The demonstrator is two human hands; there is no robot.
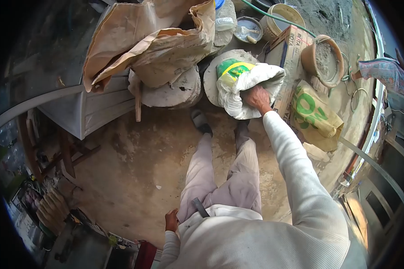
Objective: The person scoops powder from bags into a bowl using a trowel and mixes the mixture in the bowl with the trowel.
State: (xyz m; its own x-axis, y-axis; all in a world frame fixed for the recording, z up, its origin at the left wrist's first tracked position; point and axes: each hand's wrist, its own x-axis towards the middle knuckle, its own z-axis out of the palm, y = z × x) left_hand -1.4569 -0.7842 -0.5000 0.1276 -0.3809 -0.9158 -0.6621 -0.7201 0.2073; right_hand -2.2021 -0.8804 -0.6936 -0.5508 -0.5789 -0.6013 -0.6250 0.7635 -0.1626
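My right hand reaches into the mouth of a white woven sack with a green and yellow print. Its fingers are hidden inside the sack, so what they touch does not show. The sack stands on a round, grey-crusted surface. Down beside my left thigh hangs my left hand, away from every container; its fingers are too small and partly turned away to make out.
Large brown paper bags lie at the upper left. Beyond the sack are a long carton, a bucket of grey mix, a pale bucket and a yellow-green bag. Another person's patterned clothing shows at right.
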